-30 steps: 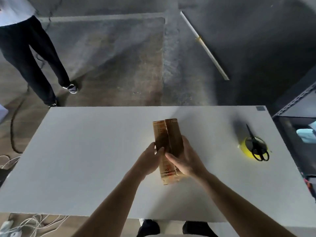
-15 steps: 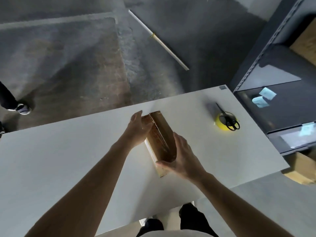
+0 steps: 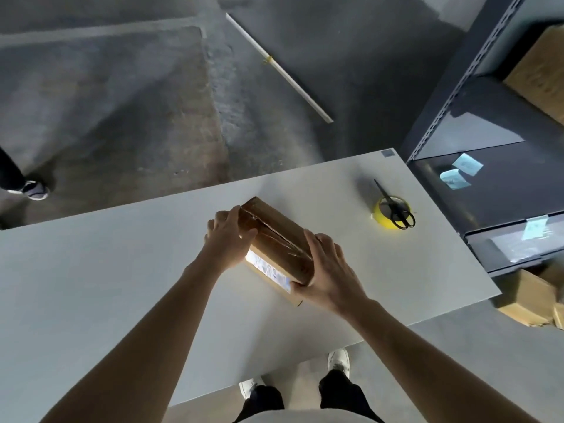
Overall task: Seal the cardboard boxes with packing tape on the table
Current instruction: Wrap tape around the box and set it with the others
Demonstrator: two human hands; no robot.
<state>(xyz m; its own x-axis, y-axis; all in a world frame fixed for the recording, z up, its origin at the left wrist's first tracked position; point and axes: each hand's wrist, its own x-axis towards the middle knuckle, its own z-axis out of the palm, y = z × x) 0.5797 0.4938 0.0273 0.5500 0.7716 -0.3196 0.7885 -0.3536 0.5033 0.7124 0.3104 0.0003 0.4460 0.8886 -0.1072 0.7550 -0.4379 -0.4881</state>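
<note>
Cardboard box (image 3: 279, 235), perhaps taped, between left hand (image 3: 227, 238) and right hand (image 3: 331, 271).

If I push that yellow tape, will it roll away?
Probably not: the tape lies flat on the table, so it would likely just slide. The scissors resting on top might slip off. Stood on its edge, it would likely roll.

The box (image 3: 279, 239) lies mid-table (image 3: 91, 285), scissors (image 3: 396, 207) atop the tape roll (image 3: 381, 216) to its right, shelving (image 3: 488, 117) apparently just beyond.
</note>
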